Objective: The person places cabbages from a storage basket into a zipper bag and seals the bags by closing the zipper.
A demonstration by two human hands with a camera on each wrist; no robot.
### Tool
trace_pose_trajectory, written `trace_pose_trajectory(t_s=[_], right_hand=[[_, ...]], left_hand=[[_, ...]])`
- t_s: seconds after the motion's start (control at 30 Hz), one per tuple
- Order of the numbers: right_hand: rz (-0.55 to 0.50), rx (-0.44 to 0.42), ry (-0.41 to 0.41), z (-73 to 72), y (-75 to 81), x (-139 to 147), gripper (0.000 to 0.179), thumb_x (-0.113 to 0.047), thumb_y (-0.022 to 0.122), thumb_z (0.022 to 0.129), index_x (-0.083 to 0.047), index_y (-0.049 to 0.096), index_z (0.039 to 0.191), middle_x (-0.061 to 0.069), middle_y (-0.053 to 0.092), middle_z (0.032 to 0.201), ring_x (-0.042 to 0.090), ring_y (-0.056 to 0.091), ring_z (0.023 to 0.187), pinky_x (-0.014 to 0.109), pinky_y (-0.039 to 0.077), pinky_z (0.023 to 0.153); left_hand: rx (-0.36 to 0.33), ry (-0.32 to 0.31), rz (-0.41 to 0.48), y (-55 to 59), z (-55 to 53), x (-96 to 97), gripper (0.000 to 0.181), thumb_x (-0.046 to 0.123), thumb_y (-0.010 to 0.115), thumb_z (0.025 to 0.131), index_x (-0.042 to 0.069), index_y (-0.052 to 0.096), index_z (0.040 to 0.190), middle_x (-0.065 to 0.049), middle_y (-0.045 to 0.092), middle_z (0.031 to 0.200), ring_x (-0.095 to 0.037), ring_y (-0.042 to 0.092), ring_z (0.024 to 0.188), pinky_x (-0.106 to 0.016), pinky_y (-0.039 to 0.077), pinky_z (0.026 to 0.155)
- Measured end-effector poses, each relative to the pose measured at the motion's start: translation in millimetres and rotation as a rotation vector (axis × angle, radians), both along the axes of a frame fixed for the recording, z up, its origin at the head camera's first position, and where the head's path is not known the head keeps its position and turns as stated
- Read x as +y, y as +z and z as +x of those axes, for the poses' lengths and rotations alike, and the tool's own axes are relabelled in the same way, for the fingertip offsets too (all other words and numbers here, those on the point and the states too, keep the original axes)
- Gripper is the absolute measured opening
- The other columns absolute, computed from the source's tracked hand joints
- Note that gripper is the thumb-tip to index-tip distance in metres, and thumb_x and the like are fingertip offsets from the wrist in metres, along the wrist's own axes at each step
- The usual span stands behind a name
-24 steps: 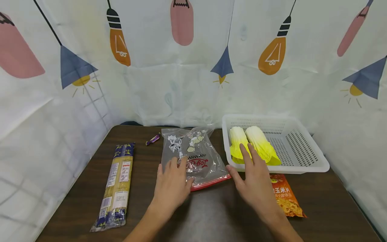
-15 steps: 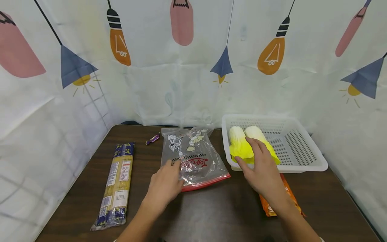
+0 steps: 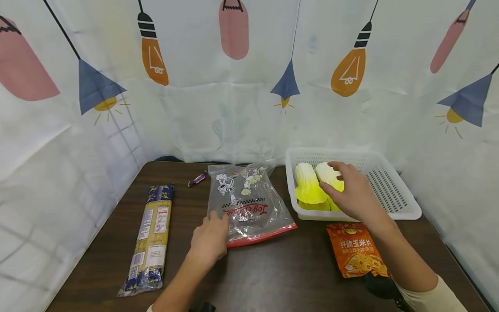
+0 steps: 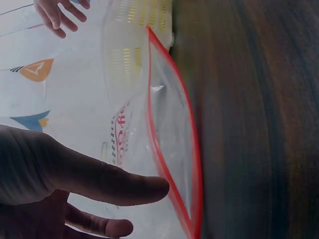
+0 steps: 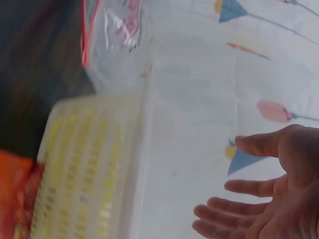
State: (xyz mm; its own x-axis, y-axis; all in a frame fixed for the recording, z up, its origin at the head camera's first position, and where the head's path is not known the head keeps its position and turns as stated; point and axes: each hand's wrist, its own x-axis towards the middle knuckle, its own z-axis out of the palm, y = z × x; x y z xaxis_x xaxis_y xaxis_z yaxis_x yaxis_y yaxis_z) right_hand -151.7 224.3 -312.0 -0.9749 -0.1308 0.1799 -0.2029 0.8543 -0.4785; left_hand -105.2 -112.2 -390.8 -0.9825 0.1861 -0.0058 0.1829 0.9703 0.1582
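bag (image 3: 249, 216): flat on our table (image 3: 273, 277), red mouth parted
left hand (image 3: 210, 237): loose, at the bag's near left corner
right hand (image 3: 356, 193): we see it unclenched above the basket (image 3: 390, 215) of cabbages (image 3: 310, 186)

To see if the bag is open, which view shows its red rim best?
The left wrist view: the red rim shows two edges spread apart. Head shows it as a narrow strip; right wrist, only one end.

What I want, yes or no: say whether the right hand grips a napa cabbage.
No, in the right wrist view the right hand has spread fingers holding nothing.
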Motion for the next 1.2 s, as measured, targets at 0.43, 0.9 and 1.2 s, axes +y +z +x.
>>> trace_pose_trajectory(t_s=[0.43,0.9,1.2], right_hand=[[0.070,-0.105,-0.020,-32.2,7.9,33.6,0.065,-0.036,0.062,0.103,0.003,0.043,0.152,0.033,0.052,0.146,0.051,0.058,0.126,0.065,0.055,0.096],[0.088,-0.121,-0.033,-39.3,8.7,43.0,0.064,-0.037,0.062,0.104,0.006,0.046,0.149,0.034,0.051,0.147,0.052,0.057,0.126,0.065,0.055,0.095],[0.104,-0.134,-0.024,-44.2,6.8,46.2,0.063,-0.037,0.062,0.103,0.006,0.047,0.147,0.036,0.054,0.143,0.052,0.059,0.124,0.064,0.055,0.095]], left_hand=[[0.020,0.028,0.038,-11.7,-1.9,4.6,0.035,-0.007,0.080,0.075,-0.005,0.060,0.104,-0.022,0.049,0.092,-0.039,0.057,0.084,-0.053,0.057,0.052],[0.018,0.166,0.078,-18.9,-5.5,5.2,0.039,-0.006,0.080,0.075,-0.005,0.051,0.102,-0.035,0.049,0.102,-0.050,0.064,0.076,-0.059,0.060,0.059],[-0.003,0.140,0.088,-23.6,-9.2,4.6,0.035,-0.007,0.077,0.078,-0.005,0.049,0.098,-0.032,0.052,0.096,-0.045,0.067,0.072,-0.053,0.059,0.056]])
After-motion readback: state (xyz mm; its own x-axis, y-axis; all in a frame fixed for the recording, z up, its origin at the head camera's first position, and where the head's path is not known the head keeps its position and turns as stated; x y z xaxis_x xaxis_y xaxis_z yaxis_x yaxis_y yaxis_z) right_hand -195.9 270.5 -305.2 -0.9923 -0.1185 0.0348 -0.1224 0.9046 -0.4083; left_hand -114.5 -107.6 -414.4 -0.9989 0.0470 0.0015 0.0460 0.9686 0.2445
